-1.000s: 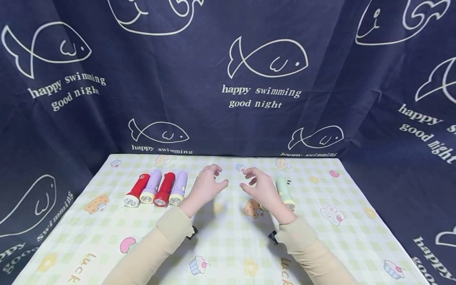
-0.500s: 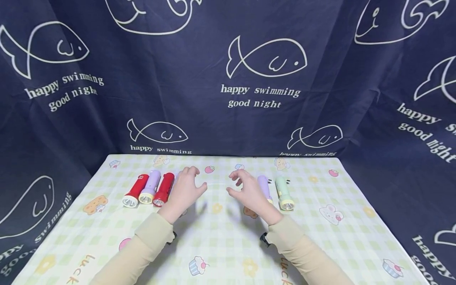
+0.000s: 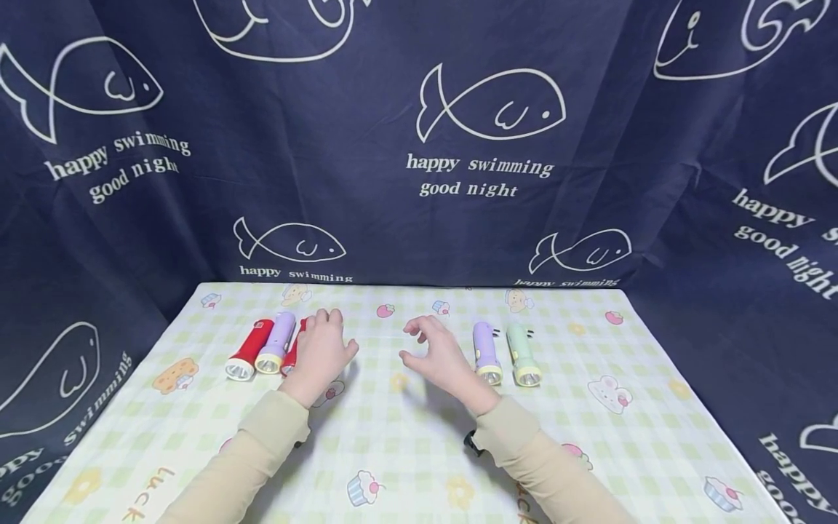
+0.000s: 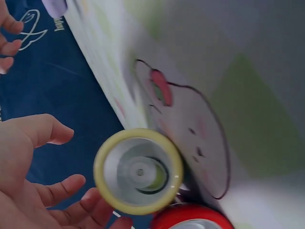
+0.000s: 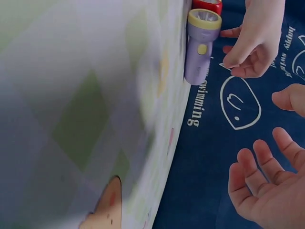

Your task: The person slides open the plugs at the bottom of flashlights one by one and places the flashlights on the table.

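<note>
Above the right end of a row of flashlights is my left hand (image 3: 321,360), fingers loosely bent and the thumb held apart. In the head view it hides a purple flashlight (image 5: 196,62) with a yellow rim and covers part of a red flashlight (image 3: 289,358). The left wrist view looks straight at that purple flashlight's lens (image 4: 139,171); the hand appears beside it, not gripping. Near the table's middle, my right hand (image 3: 440,358) hovers with loosely curved fingers and nothing in them.
Farther left lie another purple flashlight (image 3: 281,336) and a red one with a white head (image 3: 252,348). Right of my right hand, a purple flashlight (image 3: 484,346) and a green flashlight (image 3: 521,348) lie apart. A navy curtain (image 3: 380,145) hangs behind the checked tablecloth (image 3: 406,451).
My left hand has moved left from the table's middle to over the purple flashlight. My right hand has drifted left too, uncovering the purple flashlight on the right. The flashlights have stayed in place.
</note>
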Demonstrator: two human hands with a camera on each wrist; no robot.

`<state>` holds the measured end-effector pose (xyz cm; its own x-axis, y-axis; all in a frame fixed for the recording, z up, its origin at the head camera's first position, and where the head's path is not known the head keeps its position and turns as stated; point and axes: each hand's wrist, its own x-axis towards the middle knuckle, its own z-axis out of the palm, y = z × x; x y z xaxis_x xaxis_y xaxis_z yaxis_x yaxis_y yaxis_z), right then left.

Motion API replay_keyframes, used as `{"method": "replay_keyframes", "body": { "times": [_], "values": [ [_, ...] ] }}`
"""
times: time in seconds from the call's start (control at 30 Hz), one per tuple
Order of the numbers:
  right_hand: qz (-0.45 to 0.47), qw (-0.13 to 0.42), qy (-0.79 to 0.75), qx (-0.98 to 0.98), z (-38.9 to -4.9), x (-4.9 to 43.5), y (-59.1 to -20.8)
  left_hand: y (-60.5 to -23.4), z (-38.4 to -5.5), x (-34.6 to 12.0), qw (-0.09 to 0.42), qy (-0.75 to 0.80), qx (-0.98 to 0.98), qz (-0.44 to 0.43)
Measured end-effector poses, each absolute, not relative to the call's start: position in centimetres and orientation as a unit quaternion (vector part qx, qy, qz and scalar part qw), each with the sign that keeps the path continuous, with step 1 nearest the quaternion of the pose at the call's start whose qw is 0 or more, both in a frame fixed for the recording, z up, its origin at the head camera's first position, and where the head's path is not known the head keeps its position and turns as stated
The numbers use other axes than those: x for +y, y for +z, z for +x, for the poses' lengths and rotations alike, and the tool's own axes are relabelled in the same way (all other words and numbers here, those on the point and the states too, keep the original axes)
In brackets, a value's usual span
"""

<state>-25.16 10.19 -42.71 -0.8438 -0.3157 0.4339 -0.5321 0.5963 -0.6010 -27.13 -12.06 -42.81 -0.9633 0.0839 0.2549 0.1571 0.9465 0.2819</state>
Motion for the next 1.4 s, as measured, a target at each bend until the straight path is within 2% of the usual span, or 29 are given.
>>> {"method": "replay_keyframes", "body": {
  "times": [0.47,0.7,1.17,1.4],
  "values": [
    [0.249,0.116,0.382,-0.882,-25.3,9.0,-43.8,-44.4,-28.7,-12.0,0.099,-0.101,-0.989,-0.032],
    [0.257,0.101,0.395,-0.876,-25.1,8.9,-43.7,-44.2,-29.0,-11.8,0.069,-0.093,-0.993,-0.016],
    [0.256,0.110,0.379,-0.882,-25.1,8.9,-43.6,-43.9,-30.1,-11.5,0.040,-0.088,-0.995,-0.002],
    [0.265,0.112,0.383,-0.878,-25.4,8.5,-43.7,-43.9,-30.0,-11.4,0.042,-0.089,-0.995,0.000]
  ]
}}
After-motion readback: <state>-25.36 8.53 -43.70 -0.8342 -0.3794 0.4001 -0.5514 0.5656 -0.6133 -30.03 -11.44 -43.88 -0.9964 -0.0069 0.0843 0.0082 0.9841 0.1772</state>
